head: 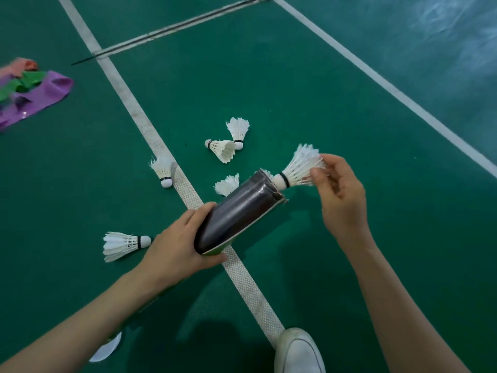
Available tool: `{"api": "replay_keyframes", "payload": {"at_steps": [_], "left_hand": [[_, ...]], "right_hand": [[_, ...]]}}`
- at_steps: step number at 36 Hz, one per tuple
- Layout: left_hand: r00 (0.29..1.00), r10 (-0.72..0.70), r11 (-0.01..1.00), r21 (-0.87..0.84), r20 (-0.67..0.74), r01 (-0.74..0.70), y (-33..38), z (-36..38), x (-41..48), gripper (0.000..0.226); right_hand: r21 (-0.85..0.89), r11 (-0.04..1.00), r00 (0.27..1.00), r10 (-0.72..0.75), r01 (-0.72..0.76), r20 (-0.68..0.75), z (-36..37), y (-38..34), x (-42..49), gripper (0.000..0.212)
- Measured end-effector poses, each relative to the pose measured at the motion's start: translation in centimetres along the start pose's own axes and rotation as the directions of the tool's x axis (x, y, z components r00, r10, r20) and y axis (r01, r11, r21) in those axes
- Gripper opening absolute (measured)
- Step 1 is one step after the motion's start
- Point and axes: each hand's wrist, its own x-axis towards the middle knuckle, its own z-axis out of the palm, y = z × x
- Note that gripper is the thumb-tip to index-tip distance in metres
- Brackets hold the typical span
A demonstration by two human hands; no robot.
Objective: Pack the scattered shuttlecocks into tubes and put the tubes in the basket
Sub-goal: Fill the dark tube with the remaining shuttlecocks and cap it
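My left hand grips the lower end of a dark tube, tilted with its open mouth up and to the right. My right hand pinches the feathers of a white shuttlecock whose cork touches the tube's mouth. Several more shuttlecocks lie on the green floor: one at the left, one on the white line, two together further off, and one partly hidden behind the tube. No basket shows.
A purple sheet with green and pink pieces lies at the far left. A thin dark rod lies across the white court line. My white shoe stands at the bottom edge.
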Motion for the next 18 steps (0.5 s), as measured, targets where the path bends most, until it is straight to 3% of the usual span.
{"api": "replay_keyframes", "payload": {"at_steps": [4, 8, 12, 15, 18], "left_hand": [[0.999, 0.04, 0.999, -0.003, -0.014, -0.04, 0.5, -0.2, -0.1, 0.097], [0.998, 0.022, 1.0, 0.014, -0.052, -0.021, 0.5, -0.7, -0.4, 0.098], [0.995, 0.042, 0.997, 0.065, -0.092, -0.036, 0.3, -1.5, -0.8, 0.098], [0.992, 0.002, 0.998, 0.059, -0.129, 0.005, -0.5, -2.0, -0.6, 0.097], [0.992, -0.057, 0.996, 0.055, -0.115, 0.063, -1.7, -2.0, -0.3, 0.096]], "right_hand": [[-0.033, 0.999, 0.985, 0.029, -0.023, 0.172, 1.4, -0.6, -1.4, 0.017], [0.119, 0.986, 0.974, 0.087, -0.114, 0.207, 2.8, -1.1, -2.6, 0.037], [0.092, 0.992, 0.926, 0.051, -0.092, 0.374, 3.9, -1.1, -2.8, 0.058], [0.158, 0.963, 0.893, 0.131, -0.218, 0.43, 5.0, -0.9, -1.8, 0.079], [0.106, 0.949, 0.854, 0.215, -0.298, 0.473, 6.8, -0.2, -0.7, 0.078]]}}
